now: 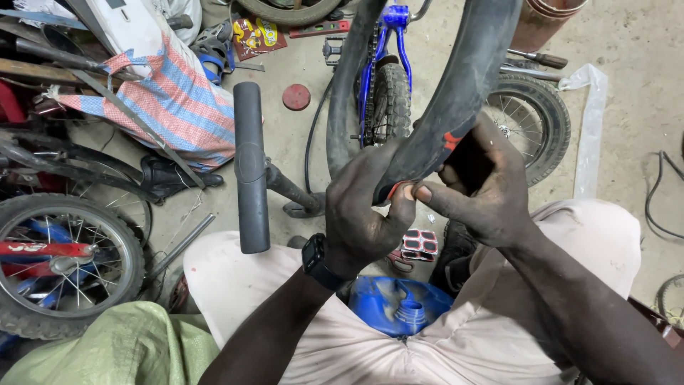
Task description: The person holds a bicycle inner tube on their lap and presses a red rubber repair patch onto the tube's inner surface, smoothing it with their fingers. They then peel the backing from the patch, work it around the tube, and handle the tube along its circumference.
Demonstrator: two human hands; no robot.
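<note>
A red patch [394, 190] is being pinched onto the inner tube [456, 93] between left hand [367, 214] and right hand [477, 189], fingers pressed together. The tube, rising toward twelve o'clock, is judged soft, light, floppy, best gripped beside the patch. Patch sheets [419, 244] are lying at six o'clock.

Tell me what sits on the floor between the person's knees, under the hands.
In the head view, a blue plastic jug sits there, with a red-and-black patch sheet just beyond it.

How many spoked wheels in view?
3: one lower left, one right of the hands, a sliver at the right edge. Others may be hidden in clutter.
</note>
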